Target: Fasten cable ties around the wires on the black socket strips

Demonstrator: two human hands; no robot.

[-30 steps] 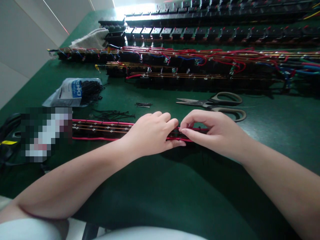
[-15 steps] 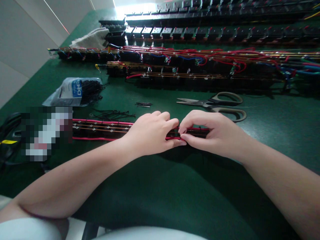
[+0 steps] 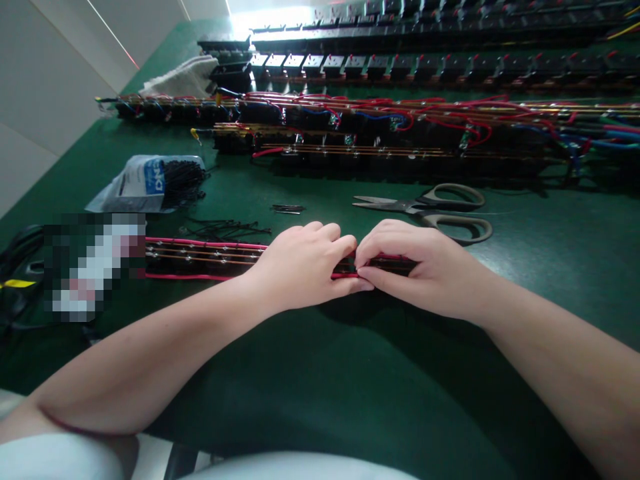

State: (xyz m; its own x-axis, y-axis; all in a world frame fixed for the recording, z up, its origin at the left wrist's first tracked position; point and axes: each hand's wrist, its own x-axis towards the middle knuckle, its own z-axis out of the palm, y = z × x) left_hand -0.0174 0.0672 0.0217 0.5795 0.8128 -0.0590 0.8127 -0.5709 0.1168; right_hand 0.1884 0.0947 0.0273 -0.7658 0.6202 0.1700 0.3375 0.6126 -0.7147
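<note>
A long black socket strip with red wires and copper bars (image 3: 200,259) lies across the green table in front of me. My left hand (image 3: 305,267) is wrapped round the strip near its right end, fingers curled over the top and thumb under the red wire. My right hand (image 3: 420,267) meets it fingertip to fingertip, fingers curled over the strip's right end and thumb pinching at the front red wire. What sits between the fingertips is too small to make out.
Scissors (image 3: 430,207) lie just behind my right hand. Loose black cable ties (image 3: 225,230) and a bag of ties (image 3: 150,183) sit at the left. Rows of wired socket strips (image 3: 400,133) fill the back of the green table (image 3: 350,400). White gloves (image 3: 180,80) lie far left.
My right hand's fingers have curled lower and closer onto the strip's end, closing the gap to my left hand. The left hand and the strip have hardly moved.
</note>
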